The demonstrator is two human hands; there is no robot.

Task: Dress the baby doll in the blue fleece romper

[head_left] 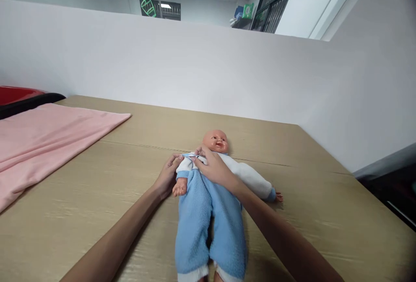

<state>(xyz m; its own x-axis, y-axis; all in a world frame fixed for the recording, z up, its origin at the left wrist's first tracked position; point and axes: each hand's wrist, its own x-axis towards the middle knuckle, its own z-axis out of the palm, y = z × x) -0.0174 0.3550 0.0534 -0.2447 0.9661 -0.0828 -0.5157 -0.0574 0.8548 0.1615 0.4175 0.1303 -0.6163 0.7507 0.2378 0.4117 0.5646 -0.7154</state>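
Observation:
A baby doll [216, 140] lies on its back on the table, head away from me. It wears a white top [248, 173] with blue cuffs and fluffy blue trousers [196, 225]. My left hand [169, 172] is closed at the edge of the doll's white sleeve, on the left, by the shoulder. Across the chest, my right hand [212, 167] pinches the front of the top near the collar. A small plastic hand [180, 186] of the doll sticks out of the left cuff. The cloth between my fingertips is partly hidden.
A pink cloth [58, 136] is spread on the left of the tan table [136, 225]. Beyond it stands a red container with a black rim [35, 98]. A white partition [182, 65] closes off the back, and a dark object [390, 182] sits at the right edge.

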